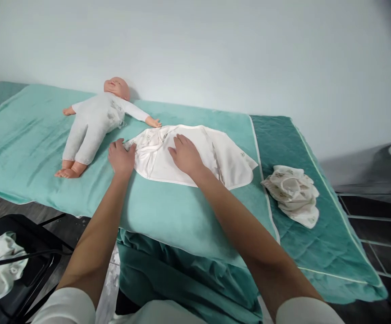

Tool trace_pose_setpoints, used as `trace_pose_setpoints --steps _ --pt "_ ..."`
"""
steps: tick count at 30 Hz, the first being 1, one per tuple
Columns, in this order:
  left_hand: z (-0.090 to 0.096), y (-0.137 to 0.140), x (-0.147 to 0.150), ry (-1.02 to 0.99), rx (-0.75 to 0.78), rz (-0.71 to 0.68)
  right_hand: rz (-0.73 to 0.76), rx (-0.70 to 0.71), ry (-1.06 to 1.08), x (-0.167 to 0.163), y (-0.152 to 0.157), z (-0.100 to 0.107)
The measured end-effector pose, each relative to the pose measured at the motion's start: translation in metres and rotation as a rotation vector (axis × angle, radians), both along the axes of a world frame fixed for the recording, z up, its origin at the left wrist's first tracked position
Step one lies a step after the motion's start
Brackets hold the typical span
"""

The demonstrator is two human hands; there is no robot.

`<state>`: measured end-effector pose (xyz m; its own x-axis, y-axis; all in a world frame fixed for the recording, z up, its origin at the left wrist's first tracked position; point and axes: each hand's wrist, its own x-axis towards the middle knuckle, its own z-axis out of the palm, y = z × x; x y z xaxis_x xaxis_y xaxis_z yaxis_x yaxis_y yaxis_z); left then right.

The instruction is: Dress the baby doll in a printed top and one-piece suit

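Note:
A white baby garment (168,166) with a small print lies spread on the light green cover, its left part folded and wrinkled. My left hand (123,157) rests at the garment's left end, with fingers and thumb apart and the thumb touching the cloth. Flat on the middle of the garment lies my right hand (187,155), its fingers stretched out and holding nothing. A baby doll (96,114) in a white bodysuit is on its back to the left, and its outstretched hand reaches the garment's upper edge.
A crumpled white printed cloth (293,193) sits on the dark green quilted cover (327,243) at right. Below left, a black chair (36,238) carries another printed cloth (2,265). A pale wall (215,54) runs along the back of the bed.

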<state>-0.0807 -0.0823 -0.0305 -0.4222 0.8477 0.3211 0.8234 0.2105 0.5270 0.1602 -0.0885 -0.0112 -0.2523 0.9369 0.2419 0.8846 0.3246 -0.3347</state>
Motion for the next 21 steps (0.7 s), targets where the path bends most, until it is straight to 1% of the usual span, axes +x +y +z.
trace_pose_setpoints --steps 3,5,7,10,14,16,21 --pt "-0.005 0.008 -0.005 -0.027 -0.022 -0.060 -0.033 -0.057 0.005 -0.017 0.028 -0.011" --pt "-0.008 0.012 -0.009 -0.089 0.029 -0.088 -0.027 -0.083 -0.010 -0.019 0.033 -0.016" --pt "-0.009 0.018 -0.013 -0.140 0.141 -0.059 -0.003 -0.086 -0.025 -0.018 0.033 -0.020" --pt "-0.007 0.029 -0.017 -0.172 0.299 0.022 0.022 -0.075 -0.041 -0.014 0.029 -0.021" --pt "-0.006 0.042 -0.019 -0.201 0.377 0.061 0.099 -0.059 -0.050 -0.015 0.028 -0.021" --pt "-0.006 0.043 -0.020 -0.205 0.408 0.027 0.118 -0.053 -0.059 -0.017 0.029 -0.022" --pt "-0.001 0.034 -0.015 -0.138 0.492 -0.084 0.070 -0.057 -0.061 -0.022 0.035 -0.025"
